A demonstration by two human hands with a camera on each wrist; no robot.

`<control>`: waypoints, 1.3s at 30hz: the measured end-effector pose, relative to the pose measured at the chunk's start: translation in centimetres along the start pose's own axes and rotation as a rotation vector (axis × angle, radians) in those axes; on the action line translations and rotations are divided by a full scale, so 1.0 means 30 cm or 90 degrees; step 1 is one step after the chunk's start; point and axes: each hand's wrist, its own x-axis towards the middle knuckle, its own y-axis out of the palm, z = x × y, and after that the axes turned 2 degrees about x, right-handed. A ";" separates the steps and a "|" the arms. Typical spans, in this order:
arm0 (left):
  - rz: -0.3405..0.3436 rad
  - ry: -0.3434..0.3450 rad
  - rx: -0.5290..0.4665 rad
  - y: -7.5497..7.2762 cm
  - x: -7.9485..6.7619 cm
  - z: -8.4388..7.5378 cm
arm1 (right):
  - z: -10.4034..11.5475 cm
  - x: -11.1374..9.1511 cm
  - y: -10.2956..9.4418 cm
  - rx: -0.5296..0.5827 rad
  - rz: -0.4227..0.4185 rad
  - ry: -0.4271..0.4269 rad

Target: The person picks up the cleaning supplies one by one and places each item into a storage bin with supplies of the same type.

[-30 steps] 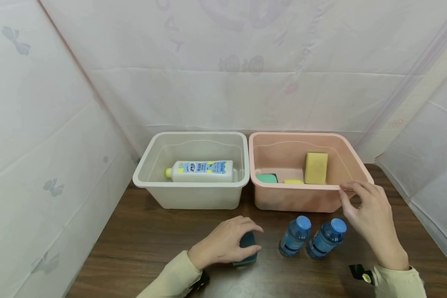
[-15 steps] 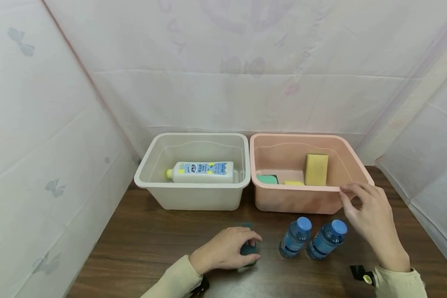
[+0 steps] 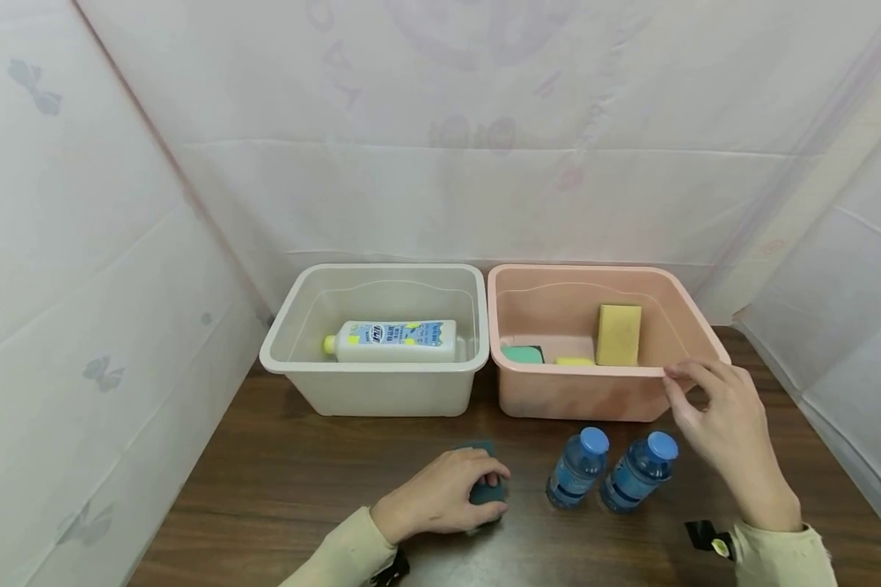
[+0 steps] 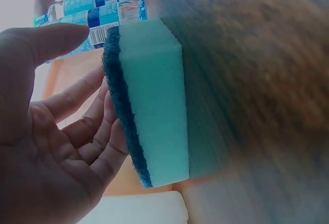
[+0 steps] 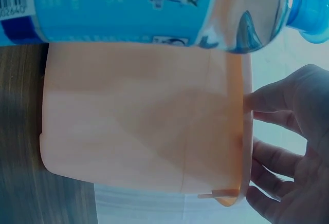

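Note:
My left hand (image 3: 444, 493) lies low over a green sponge (image 4: 154, 106) with a dark scouring pad (image 4: 123, 106), flat on the table with the pad up. In the left wrist view the thumb stands just off the pad, and the fingertips pass out of sight behind its far edge. My right hand (image 3: 727, 436) pinches the front rim of the pink bin (image 3: 580, 395) near its right corner, thumb outside. Inside that bin are a yellow sponge block (image 3: 619, 336), another green sponge (image 3: 523, 355) and a small yellow piece (image 3: 574, 360).
Two small water bottles with blue caps, a left bottle (image 3: 576, 469) and a right bottle (image 3: 637, 473), stand between the hands. At the pink bin's left is a light grey bin (image 3: 392, 393) holding a white detergent bottle (image 3: 396, 342). White sheeting (image 3: 440, 204) rises behind the bins.
My left hand has come down over the sponge, its fingers curling in a little, and then stays there. The right hand keeps its hold on the pink rim.

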 end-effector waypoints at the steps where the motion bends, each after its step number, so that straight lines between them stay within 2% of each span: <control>1: 0.000 -0.001 -0.001 0.000 0.000 0.002 | 0.000 0.001 -0.001 0.003 0.003 0.003; 9: -0.010 -0.016 -0.014 0.010 0.004 0.008 | -0.001 0.010 -0.004 0.006 0.017 0.028; 17: 0.006 0.013 0.104 0.014 -0.001 -0.010 | -0.003 0.016 -0.014 -0.009 0.041 0.044; 33: -0.010 0.020 0.080 0.014 -0.003 -0.013 | -0.005 0.012 -0.017 0.003 0.046 0.051; 39: -0.012 0.021 0.048 0.016 0.000 -0.004 | -0.007 0.012 -0.013 0.007 0.044 0.052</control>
